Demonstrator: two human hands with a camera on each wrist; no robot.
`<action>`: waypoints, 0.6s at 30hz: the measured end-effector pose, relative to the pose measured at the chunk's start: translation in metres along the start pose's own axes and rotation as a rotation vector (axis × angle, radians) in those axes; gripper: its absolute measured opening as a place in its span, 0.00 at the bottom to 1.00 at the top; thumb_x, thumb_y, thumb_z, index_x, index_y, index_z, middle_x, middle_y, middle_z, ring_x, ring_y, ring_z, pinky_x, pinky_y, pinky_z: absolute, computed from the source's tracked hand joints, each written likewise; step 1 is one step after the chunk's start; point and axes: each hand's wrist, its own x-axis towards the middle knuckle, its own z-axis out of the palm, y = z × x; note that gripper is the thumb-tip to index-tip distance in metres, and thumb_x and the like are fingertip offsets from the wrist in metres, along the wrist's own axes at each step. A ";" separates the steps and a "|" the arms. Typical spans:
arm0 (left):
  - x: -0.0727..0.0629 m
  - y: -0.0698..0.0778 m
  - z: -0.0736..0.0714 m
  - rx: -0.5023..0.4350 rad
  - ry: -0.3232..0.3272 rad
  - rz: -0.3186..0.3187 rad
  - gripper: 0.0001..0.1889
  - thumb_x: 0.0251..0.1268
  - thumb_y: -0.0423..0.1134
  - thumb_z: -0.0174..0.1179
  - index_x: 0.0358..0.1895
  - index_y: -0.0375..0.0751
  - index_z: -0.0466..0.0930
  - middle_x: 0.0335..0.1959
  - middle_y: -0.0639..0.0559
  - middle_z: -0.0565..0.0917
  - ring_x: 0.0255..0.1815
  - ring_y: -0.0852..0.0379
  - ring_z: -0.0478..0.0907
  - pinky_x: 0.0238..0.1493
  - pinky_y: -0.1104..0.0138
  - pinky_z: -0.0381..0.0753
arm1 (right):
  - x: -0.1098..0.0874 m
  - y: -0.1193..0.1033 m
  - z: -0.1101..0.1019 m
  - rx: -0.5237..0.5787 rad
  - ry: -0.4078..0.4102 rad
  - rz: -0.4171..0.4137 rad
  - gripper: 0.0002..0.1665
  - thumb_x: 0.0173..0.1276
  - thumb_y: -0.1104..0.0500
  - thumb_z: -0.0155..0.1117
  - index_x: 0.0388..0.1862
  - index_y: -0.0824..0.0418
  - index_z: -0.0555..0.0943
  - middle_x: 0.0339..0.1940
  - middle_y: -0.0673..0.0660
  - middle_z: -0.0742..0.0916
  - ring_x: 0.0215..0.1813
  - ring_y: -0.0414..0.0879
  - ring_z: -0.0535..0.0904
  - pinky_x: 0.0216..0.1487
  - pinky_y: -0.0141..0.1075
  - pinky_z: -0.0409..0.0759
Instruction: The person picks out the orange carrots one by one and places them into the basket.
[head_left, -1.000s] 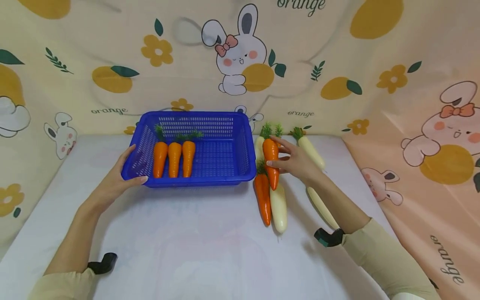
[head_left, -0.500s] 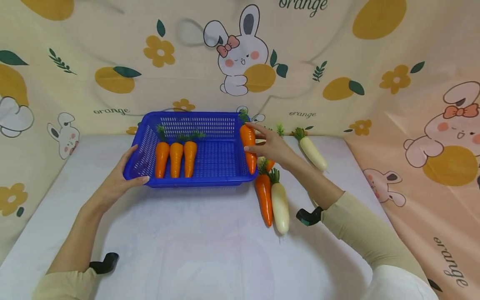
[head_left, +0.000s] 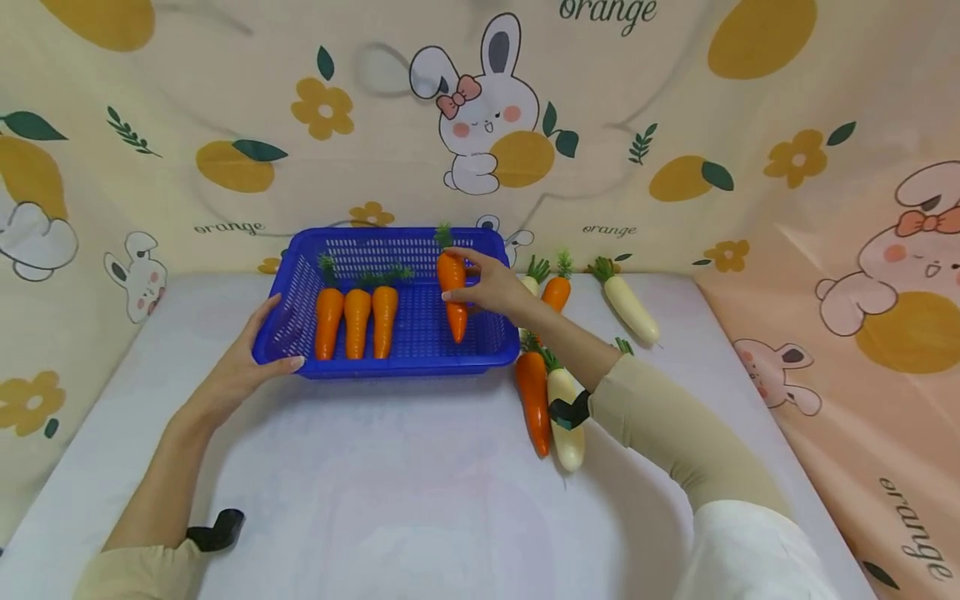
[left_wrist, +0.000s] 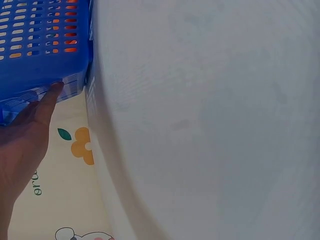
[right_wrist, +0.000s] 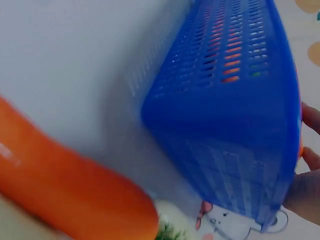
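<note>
A blue plastic basket (head_left: 405,367) with perforated walls stands at the back of the table. My left hand (head_left: 238,373) grips its front left corner, thumb at the front rim and fingers along the side wall. Three orange carrots (head_left: 357,323) lie side by side in the basket's left half, green tops toward the back wall. Over the right half, my right hand (head_left: 491,287) pinches another carrot (head_left: 452,279) near its thick end, tip pointing toward the front. In the right wrist view, the basket wall hides most of that carrot and part of the hand.
Right of the basket lie a carrot (head_left: 533,400) and a white radish (head_left: 567,446) in front, with another carrot (head_left: 555,293) and radish (head_left: 529,284) behind. Farther right is a white radish (head_left: 632,310). My right forearm covers part of this group. A printed cloth (head_left: 600,100) hangs behind.
My right hand has carried the carrot leftward from the pile, across the basket's right rim, to above its right half. My left hand has stayed at the basket's corner.
</note>
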 end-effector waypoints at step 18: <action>0.003 -0.004 0.000 0.009 0.003 -0.018 0.51 0.69 0.44 0.62 0.79 0.73 0.29 0.82 0.45 0.29 0.79 0.33 0.30 0.71 0.31 0.38 | 0.050 0.012 0.060 -0.114 -0.095 0.042 0.49 0.61 0.58 0.75 0.78 0.49 0.61 0.71 0.64 0.72 0.55 0.55 0.80 0.39 0.37 0.87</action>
